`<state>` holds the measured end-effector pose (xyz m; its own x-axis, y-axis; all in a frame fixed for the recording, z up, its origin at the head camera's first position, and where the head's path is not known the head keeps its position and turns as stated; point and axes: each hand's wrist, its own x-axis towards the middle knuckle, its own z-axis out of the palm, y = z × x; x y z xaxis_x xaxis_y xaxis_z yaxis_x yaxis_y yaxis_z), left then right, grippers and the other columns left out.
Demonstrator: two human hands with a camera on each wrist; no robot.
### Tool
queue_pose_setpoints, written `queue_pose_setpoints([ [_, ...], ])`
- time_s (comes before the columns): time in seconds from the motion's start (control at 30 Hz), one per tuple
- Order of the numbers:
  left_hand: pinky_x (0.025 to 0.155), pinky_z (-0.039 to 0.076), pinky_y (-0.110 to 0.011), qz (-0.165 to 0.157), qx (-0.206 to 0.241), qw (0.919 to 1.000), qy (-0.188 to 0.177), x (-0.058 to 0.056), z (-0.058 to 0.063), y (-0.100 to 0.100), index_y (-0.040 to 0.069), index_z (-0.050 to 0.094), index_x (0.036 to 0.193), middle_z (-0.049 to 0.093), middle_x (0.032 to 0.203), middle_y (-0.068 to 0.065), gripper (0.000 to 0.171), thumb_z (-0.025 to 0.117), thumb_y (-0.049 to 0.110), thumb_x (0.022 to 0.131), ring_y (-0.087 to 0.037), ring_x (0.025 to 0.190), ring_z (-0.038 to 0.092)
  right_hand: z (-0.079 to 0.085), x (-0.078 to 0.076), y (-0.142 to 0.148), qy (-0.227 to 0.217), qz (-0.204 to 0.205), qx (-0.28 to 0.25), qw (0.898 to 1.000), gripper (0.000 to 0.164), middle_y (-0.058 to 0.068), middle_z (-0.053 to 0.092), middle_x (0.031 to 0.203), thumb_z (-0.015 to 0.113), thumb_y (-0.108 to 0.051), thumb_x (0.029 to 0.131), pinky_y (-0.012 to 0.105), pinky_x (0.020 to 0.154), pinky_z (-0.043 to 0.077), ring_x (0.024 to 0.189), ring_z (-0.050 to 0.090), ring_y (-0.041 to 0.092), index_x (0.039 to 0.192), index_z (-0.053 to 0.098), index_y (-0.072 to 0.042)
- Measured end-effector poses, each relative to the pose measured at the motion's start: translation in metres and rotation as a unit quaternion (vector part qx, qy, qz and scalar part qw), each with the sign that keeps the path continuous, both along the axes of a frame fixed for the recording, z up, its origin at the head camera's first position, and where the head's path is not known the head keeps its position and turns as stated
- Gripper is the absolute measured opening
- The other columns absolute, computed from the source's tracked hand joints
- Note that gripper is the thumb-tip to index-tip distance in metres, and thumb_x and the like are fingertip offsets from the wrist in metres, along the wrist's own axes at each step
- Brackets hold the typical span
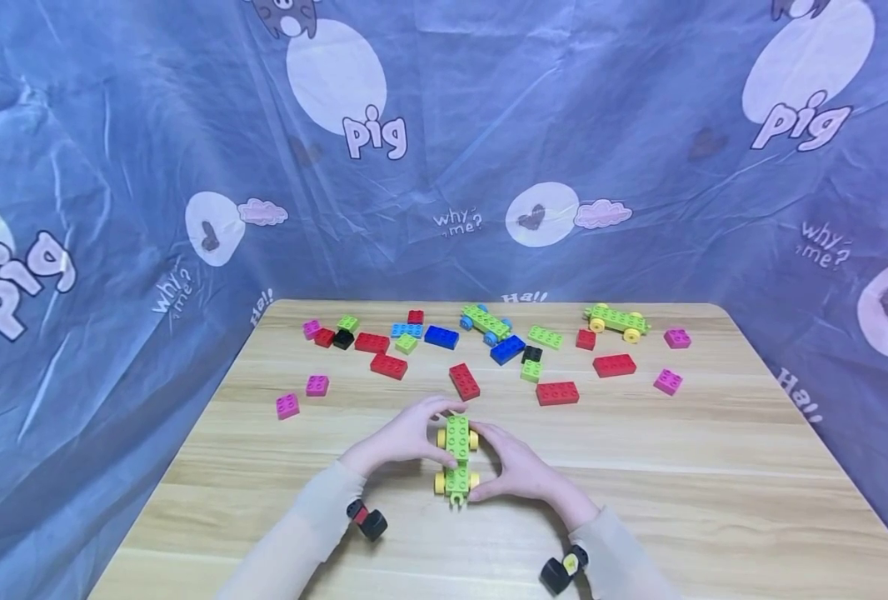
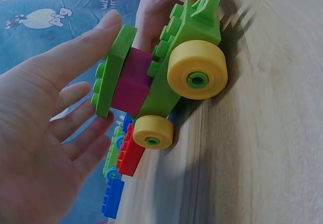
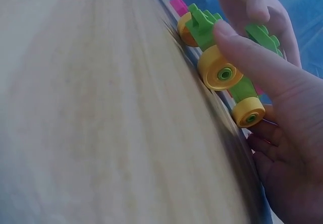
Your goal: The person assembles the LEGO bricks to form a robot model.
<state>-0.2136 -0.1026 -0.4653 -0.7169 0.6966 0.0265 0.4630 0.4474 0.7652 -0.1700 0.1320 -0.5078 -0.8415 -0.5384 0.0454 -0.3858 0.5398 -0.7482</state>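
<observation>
In front of me stands a green toy car base [image 1: 456,485] with yellow wheels [image 2: 198,69], its hitch end towards me. A magenta brick [image 2: 132,78] sits on its studs, and a flat green building brick [image 1: 457,437] lies over that. My left hand [image 1: 411,435] holds the flat green brick between its thumb at the near end and fingers at the far end. From the other side my right hand [image 1: 521,467] grips the car base, thumb beside the hitch end [image 3: 202,24] and fingers by the far wheel [image 3: 248,112].
Loose bricks spread across the back of the wooden table [image 1: 714,467], among them a red brick [image 1: 464,381] just beyond the hands. Farther back stand a blue-wheeled car base [image 1: 486,322] and another yellow-wheeled one [image 1: 616,320]. Magenta bricks [image 1: 287,406] lie out at both sides.
</observation>
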Motion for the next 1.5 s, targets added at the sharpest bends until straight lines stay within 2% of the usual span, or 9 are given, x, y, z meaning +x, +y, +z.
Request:
queue_pose_setpoints([
  [0.13, 0.104, 0.043, -0.043, -0.002, 0.001, 1.0000, 0.001, 0.000, 0.003, -0.002, 0.009, 0.045, 0.142, 0.049, 0.142, -0.005, 0.083, 0.084, 0.034, 0.073, -0.025, 0.123, 0.053, 0.001, 0.000, -0.001, 0.002, -0.001, 0.001, 1.000, 0.112, 0.016, 0.036, 0.152, 0.084, -0.052, 0.063, 0.059, 0.111, 0.027, 0.140, 0.033, 0.038, 0.150, 0.030, -0.007],
  [0.4, 0.103, 0.044, -0.042, 0.004, -0.005, 1.0000, -0.002, -0.005, 0.009, -0.009, 0.012, 0.048, 0.140, 0.055, 0.136, -0.001, 0.069, 0.076, 0.035, 0.082, -0.019, 0.123, 0.052, -0.002, 0.000, -0.003, 0.011, -0.005, -0.022, 1.000, 0.108, 0.016, 0.037, 0.152, 0.084, -0.051, 0.065, 0.058, 0.111, 0.028, 0.139, 0.034, 0.037, 0.149, 0.032, -0.006],
  [0.57, 0.103, 0.044, -0.044, 0.009, 0.010, 0.9999, 0.006, -0.015, 0.014, -0.017, 0.007, 0.054, 0.134, 0.061, 0.129, -0.003, 0.053, 0.069, 0.030, 0.089, -0.020, 0.120, 0.055, -0.003, 0.000, -0.005, -0.017, -0.028, -0.062, 0.998, 0.101, 0.016, 0.039, 0.150, 0.083, -0.043, 0.069, 0.057, 0.113, 0.025, 0.139, 0.034, 0.036, 0.148, 0.034, -0.005],
  [0.73, 0.101, 0.044, -0.046, 0.026, 0.019, 0.9986, 0.042, -0.032, 0.023, -0.026, 0.003, 0.058, 0.129, 0.065, 0.122, -0.007, 0.043, 0.065, 0.023, 0.092, -0.024, 0.114, 0.059, -0.003, -0.001, -0.006, -0.024, -0.052, -0.101, 0.993, 0.094, 0.016, 0.046, 0.145, 0.083, -0.036, 0.071, 0.055, 0.114, 0.023, 0.137, 0.037, 0.036, 0.145, 0.038, -0.001],
  [0.9, 0.095, 0.047, -0.047, 0.087, 0.033, 0.9940, 0.058, -0.050, 0.026, -0.034, 0.003, 0.061, 0.125, 0.068, 0.117, -0.009, 0.035, 0.064, 0.016, 0.092, -0.026, 0.110, 0.061, 0.003, -0.005, -0.009, -0.020, -0.065, -0.115, 0.991, 0.090, 0.018, 0.048, 0.143, 0.083, -0.033, 0.072, 0.055, 0.112, 0.026, 0.134, 0.042, 0.037, 0.143, 0.040, 0.000],
  [1.0, 0.095, 0.048, -0.045, 0.139, 0.050, 0.9876, 0.053, -0.061, 0.024, -0.038, 0.003, 0.063, 0.122, 0.068, 0.117, -0.010, 0.032, 0.065, 0.013, 0.092, -0.026, 0.110, 0.062, 0.005, -0.008, -0.010, -0.036, -0.066, -0.114, 0.991, 0.091, 0.015, 0.046, 0.145, 0.083, -0.033, 0.072, 0.055, 0.113, 0.026, 0.134, 0.042, 0.035, 0.144, 0.039, -0.003],
  [1.1, 0.091, 0.052, -0.043, 0.177, 0.061, 0.9809, 0.054, -0.069, 0.020, -0.041, 0.001, 0.064, 0.119, 0.067, 0.117, -0.013, 0.029, 0.064, 0.009, 0.092, -0.028, 0.107, 0.063, 0.005, -0.010, -0.011, -0.049, -0.056, -0.118, 0.990, 0.091, 0.014, 0.044, 0.147, 0.083, -0.032, 0.073, 0.056, 0.113, 0.025, 0.134, 0.043, 0.033, 0.146, 0.037, -0.004],
  [1.23, 0.087, 0.053, -0.041, 0.206, 0.057, 0.9749, 0.062, -0.078, 0.014, -0.045, 0.000, 0.064, 0.118, 0.067, 0.116, -0.015, 0.028, 0.063, 0.007, 0.092, -0.029, 0.103, 0.065, 0.005, -0.013, -0.012, -0.048, -0.032, -0.132, 0.990, 0.089, 0.016, 0.043, 0.147, 0.082, -0.028, 0.075, 0.058, 0.112, 0.026, 0.132, 0.045, 0.036, 0.146, 0.035, -0.002],
  [1.5, 0.098, 0.047, -0.046, 0.253, 0.047, 0.9642, 0.063, -0.094, 0.009, -0.050, 0.001, 0.062, 0.123, 0.064, 0.122, -0.017, 0.033, 0.064, 0.005, 0.090, -0.033, 0.116, 0.058, 0.003, -0.012, -0.010, -0.073, -0.028, -0.148, 0.986, 0.086, 0.015, 0.043, 0.148, 0.082, -0.021, 0.076, 0.058, 0.112, 0.025, 0.130, 0.047, 0.035, 0.146, 0.035, -0.004],
])
